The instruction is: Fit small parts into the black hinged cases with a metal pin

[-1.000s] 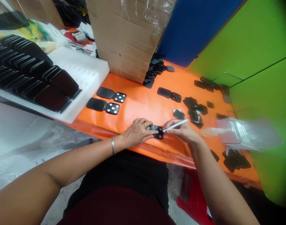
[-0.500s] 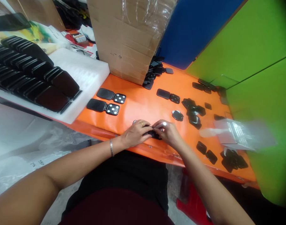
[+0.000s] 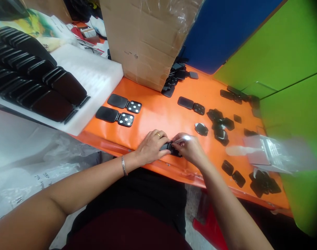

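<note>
My left hand (image 3: pixel 152 146) lies curled on a small black hinged case (image 3: pixel 169 148) at the near edge of the orange table (image 3: pixel 161 111), pressing it down. My right hand (image 3: pixel 189 147) is closed against the case's right side and grips a thin silver tool (image 3: pixel 184 138), whose tip is hidden under the fingers. Most of the case is covered by both hands. Two opened black cases with white dots (image 3: pixel 126 119) lie to the left of my hands.
A white foam tray (image 3: pixel 96 74) holding rows of black cases stands at the left. A cardboard box (image 3: pixel 145 38) rises behind. Loose black parts (image 3: pixel 221 126) and a clear plastic bag (image 3: pixel 273 152) lie to the right. Green and blue panels wall the right side.
My right hand has moved left over the case, and the silver tool, which pointed out to the right, is now tucked under my fingers. The left hand has stayed on the case.
</note>
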{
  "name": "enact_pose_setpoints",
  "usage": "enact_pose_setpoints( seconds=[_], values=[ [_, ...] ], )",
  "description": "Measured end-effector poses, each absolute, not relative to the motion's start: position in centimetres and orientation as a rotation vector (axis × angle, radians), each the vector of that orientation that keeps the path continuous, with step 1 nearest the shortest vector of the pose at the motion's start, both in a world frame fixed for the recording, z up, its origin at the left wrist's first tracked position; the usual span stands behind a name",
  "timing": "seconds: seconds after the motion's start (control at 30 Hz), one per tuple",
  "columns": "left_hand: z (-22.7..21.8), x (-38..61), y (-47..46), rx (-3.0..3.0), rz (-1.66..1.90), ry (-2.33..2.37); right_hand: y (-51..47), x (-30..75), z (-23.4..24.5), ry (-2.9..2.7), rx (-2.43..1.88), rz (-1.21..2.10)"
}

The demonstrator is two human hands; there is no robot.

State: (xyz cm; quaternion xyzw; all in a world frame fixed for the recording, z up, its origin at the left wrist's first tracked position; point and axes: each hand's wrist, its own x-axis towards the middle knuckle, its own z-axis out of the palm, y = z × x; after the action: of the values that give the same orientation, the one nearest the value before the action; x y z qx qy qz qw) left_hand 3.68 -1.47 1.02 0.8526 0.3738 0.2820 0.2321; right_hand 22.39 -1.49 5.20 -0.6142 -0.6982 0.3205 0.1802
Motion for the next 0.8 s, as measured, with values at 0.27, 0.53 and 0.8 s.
enact_pose_setpoints(
  seconds=[0.27, 0.53, 0.8],
  values=[
    [1.1, 3.7, -1.4, 2.368, 0.725, 1.048, 1.5, 24.5, 6.5, -2.056, -1.477, 1.448],
    [1.2, 3.7, -1.5, 2.39, 0.698, 1.054, 1.6, 25.7, 6.9, -2.036, -1.38, 1.729],
    [1.2, 3.7, -1.4, 2.399, 0.692, 1.036, -0.8, 25.7, 6.2, -1.813, -1.456, 1.538]
  ],
)
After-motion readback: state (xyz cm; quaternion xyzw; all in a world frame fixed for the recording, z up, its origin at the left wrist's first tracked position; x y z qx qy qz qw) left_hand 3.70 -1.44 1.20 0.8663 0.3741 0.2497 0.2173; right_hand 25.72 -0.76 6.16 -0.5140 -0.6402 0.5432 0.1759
